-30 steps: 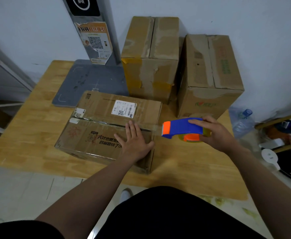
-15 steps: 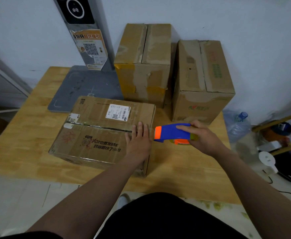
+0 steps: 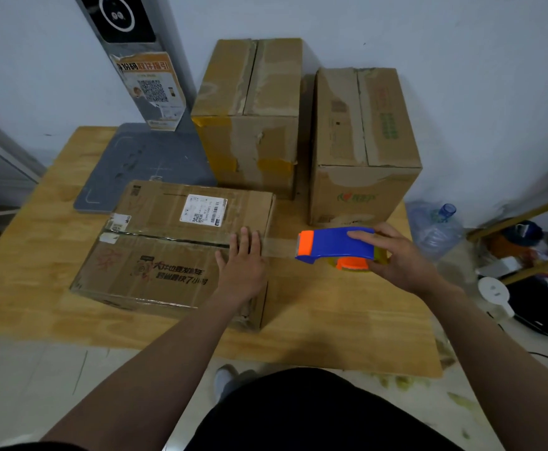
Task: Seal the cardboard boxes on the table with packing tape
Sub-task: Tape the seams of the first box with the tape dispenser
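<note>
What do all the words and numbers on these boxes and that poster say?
Flat box, black print: Chinese characters, blurred; only "7" reads.
Label on it: barcode and QR code; text too small.
Poster: orange Chinese heading, blurred; QR code below.
Right box: green logo and green print, too blurred.
Back box: nothing readable.

Centre box: matt brown cardboard, scuffed, w/ smooth white paper label & glossy clear tape. In my right hand, tape dispenser: smooth blue & orange plastic, slight sheen. Table: light wood, grain showing, satin. Upper-centre box: worn cardboard, peeled patches. Grey pad, left: matt.
</note>
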Motion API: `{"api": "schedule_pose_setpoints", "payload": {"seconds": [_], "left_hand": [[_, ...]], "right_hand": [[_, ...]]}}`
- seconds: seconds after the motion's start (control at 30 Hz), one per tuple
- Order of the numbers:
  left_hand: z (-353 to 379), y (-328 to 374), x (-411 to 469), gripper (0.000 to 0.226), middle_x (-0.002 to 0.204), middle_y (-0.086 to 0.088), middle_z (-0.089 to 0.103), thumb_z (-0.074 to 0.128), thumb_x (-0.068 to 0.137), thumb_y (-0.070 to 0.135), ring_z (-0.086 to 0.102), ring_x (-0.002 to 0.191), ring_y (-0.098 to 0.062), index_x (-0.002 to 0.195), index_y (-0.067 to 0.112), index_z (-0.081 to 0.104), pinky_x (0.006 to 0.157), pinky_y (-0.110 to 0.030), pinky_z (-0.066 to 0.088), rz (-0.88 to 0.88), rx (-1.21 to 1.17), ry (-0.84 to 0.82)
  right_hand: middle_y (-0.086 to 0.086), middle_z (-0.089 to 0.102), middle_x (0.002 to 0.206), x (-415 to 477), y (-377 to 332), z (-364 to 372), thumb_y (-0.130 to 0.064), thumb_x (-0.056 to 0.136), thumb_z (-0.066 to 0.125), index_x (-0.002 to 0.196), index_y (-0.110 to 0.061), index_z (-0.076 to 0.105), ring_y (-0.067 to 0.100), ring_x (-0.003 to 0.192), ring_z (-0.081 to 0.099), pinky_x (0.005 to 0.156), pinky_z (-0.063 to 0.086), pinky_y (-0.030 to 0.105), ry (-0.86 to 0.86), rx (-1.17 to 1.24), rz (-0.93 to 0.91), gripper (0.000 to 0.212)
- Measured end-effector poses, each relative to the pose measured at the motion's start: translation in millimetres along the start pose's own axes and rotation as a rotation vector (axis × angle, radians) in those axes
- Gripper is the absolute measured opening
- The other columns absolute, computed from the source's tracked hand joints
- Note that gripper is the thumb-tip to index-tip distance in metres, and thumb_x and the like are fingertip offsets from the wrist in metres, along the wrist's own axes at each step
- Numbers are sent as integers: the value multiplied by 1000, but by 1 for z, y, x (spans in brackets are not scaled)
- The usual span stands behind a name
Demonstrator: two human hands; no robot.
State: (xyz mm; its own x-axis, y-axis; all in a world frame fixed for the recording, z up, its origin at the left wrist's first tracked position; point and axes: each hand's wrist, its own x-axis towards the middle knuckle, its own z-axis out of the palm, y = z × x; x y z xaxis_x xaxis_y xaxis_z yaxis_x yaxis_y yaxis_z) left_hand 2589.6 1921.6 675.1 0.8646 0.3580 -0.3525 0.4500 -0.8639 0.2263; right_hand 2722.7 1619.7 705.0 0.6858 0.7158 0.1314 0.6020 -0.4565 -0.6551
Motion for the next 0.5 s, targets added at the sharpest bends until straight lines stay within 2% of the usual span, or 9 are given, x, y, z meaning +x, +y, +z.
{"api": "schedule_pose_setpoints", "payload": {"seconds": [0.07, 0.17, 0.27, 0.37, 0.43, 0.5], "left_hand": [[-1, 1, 1, 62, 171, -3, -15, 24, 110, 33, -16, 156, -29, 164, 24, -5, 122, -67, 2, 5, -10, -4], [-8, 2, 1, 73, 168, -8, -24, 35, 107, 16, -25, 153, -35, 158, 51, -4, 116, -72, -7, 29, -14, -73], [-18, 10, -1, 90, 164, -11, -34, 40, 98, -2, -34, 148, -41, 151, 66, 13, 110, -76, -12, 35, 55, -180], [-25, 21, -1, 95, 162, -14, -37, 38, 94, -12, -37, 145, -44, 151, 62, 25, 107, -80, -11, 0, 116, -251], [-25, 25, 1, 93, 161, -12, -40, 40, 93, -13, -37, 145, -45, 157, 52, 23, 108, -82, -8, -50, 151, -277], [-25, 28, 6, 94, 160, -9, -42, 40, 91, -14, -38, 145, -43, 160, 47, 18, 109, -82, -7, -101, 170, -303]], "right_hand": [[-10, 46, 119, 1, -2, 0, -8, 82, 80, 141, -43, 53, 5, 109, 49, 92, 46, 28, -44, -19, 19, 74], [-8, 41, 118, 8, -6, 4, -12, 87, 74, 142, -57, 44, 14, 107, 47, 87, 51, 40, -135, -94, 68, 77], [-5, 38, 117, 17, -16, 12, -13, 90, 67, 139, -68, 35, 17, 110, 45, 82, 52, 46, -228, -161, 145, 80], [-2, 37, 111, 29, -35, 20, -20, 94, 65, 142, -62, 37, 19, 109, 43, 78, 48, 41, -282, -197, 197, 70], [0, 38, 110, 37, -50, 27, -30, 96, 64, 146, -54, 40, 20, 109, 42, 78, 41, 37, -314, -235, 205, 61], [0, 39, 111, 44, -60, 31, -33, 97, 63, 148, -50, 41, 24, 114, 44, 81, 41, 36, -299, -276, 201, 59]]}}
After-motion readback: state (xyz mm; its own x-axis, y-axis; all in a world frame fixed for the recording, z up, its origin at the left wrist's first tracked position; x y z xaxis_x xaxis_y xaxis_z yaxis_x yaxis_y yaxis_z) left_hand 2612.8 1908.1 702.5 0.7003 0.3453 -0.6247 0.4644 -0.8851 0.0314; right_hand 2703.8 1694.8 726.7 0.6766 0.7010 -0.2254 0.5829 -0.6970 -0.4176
